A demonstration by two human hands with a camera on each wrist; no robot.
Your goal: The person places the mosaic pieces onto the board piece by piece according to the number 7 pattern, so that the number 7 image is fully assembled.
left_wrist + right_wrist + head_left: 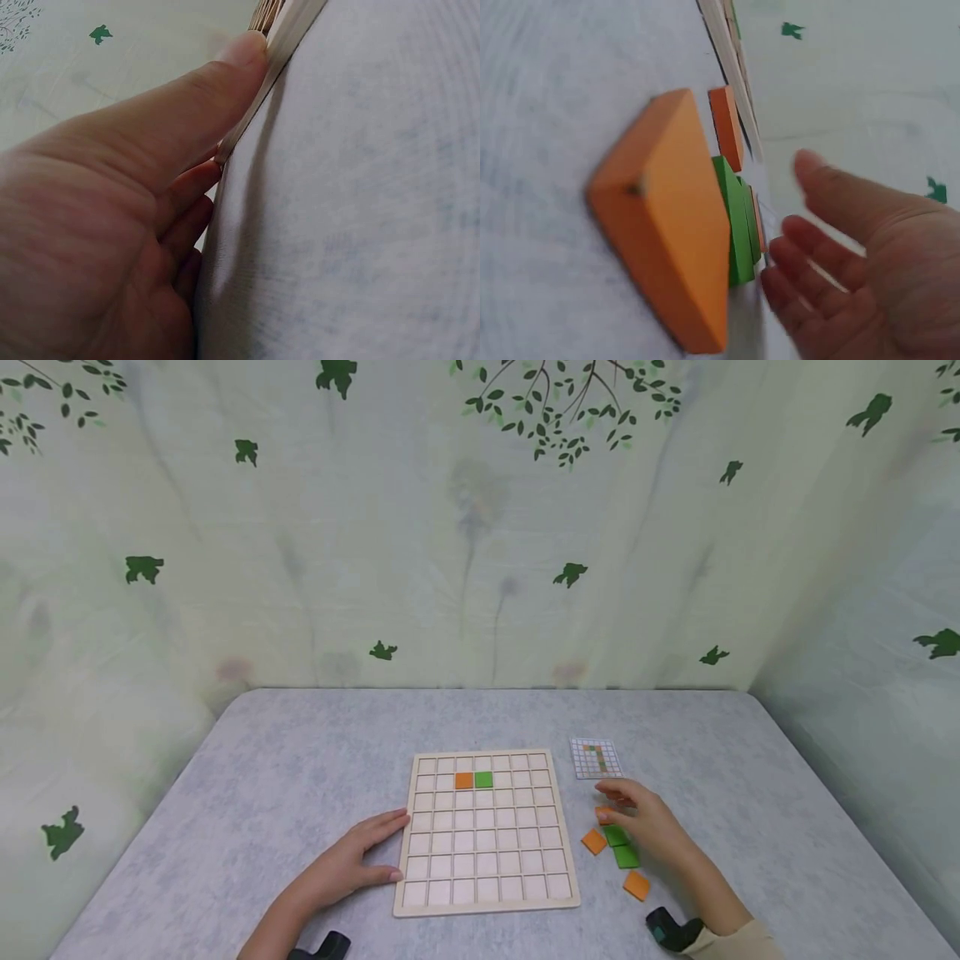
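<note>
A wooden grid board [486, 912] lies flat on the table, with an orange tile [464, 781] and a green tile [483, 780] side by side in its second row. My left hand [356, 858] rests against the board's left edge, thumb and fingertips touching it; the left wrist view shows the thumb on the wooden rim. My right hand [651, 822] hovers over loose tiles right of the board, thumb apart from the fingers and nothing between them. Beneath it are an orange tile [603, 812], partly hidden, and two green tiles [626, 857]. Another orange tile [660, 217] looms nearest the right wrist camera.
A small printed pattern card [596, 758] lies beyond my right hand. One orange tile [594, 841] sits between the board and the green tiles. The grey table [315, 760] meets a leaf-patterned cloth backdrop [420, 568] at its far edge.
</note>
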